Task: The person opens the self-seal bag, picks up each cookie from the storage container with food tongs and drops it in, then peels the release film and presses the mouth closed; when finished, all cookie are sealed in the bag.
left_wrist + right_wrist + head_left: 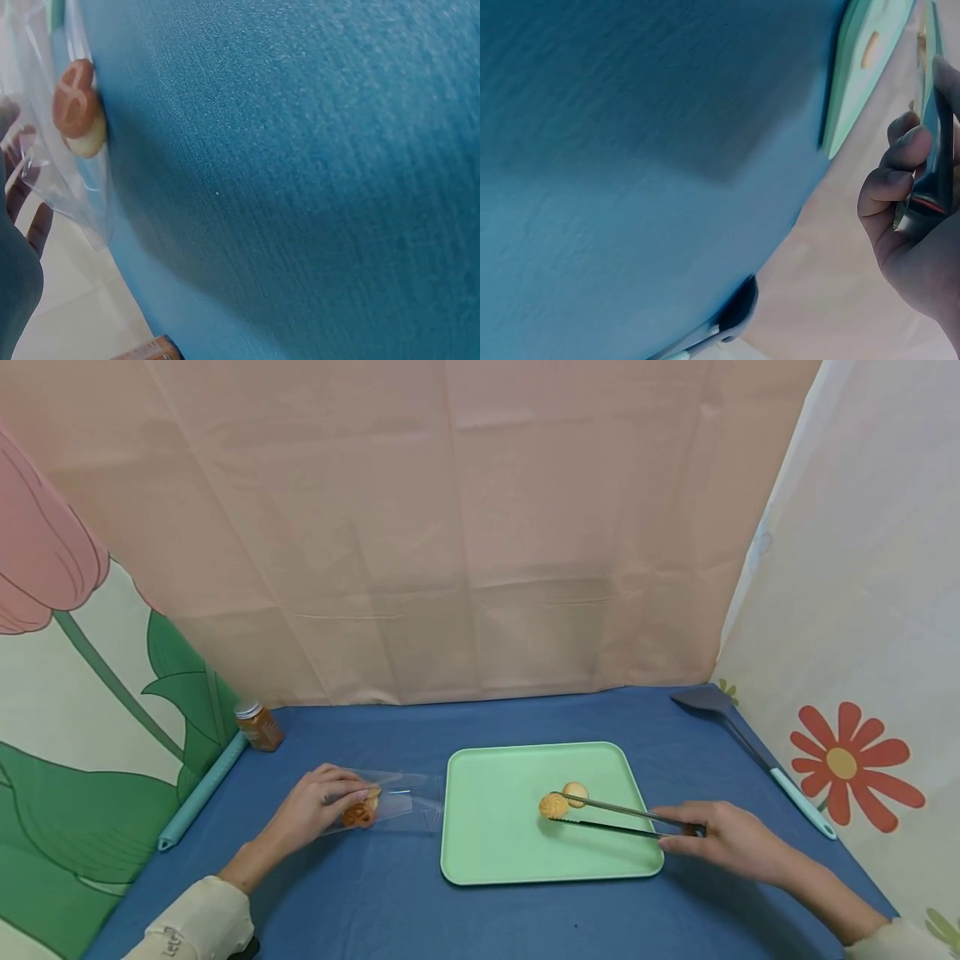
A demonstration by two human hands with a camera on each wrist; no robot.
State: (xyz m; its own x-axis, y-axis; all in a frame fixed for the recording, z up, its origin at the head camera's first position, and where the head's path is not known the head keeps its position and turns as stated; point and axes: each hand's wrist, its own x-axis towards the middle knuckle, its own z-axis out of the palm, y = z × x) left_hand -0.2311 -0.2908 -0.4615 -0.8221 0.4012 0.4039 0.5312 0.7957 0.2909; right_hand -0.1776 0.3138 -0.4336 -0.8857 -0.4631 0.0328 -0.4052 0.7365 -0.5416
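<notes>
My left hand (315,808) pinches the near end of a clear plastic bag (405,806) above the blue cloth. Inside the bag are a brown pretzel-shaped cookie (358,815) and a paler cookie (90,137), partly covered by fingers in the head view. My right hand (731,842) grips black-handled metal tongs (615,808), pointing left over a pale green tray (495,843). A ridged golden cookie (553,806) is between the tong tips. Just behind it, a smooth round cookie (576,789) lies on the tray.
A spice jar (259,727) with a silver lid stands at the back left, beside a teal roll (202,789) along the left edge. A dark spatula (738,735) with a light blue handle lies along the right edge. Fabric walls enclose the back and sides.
</notes>
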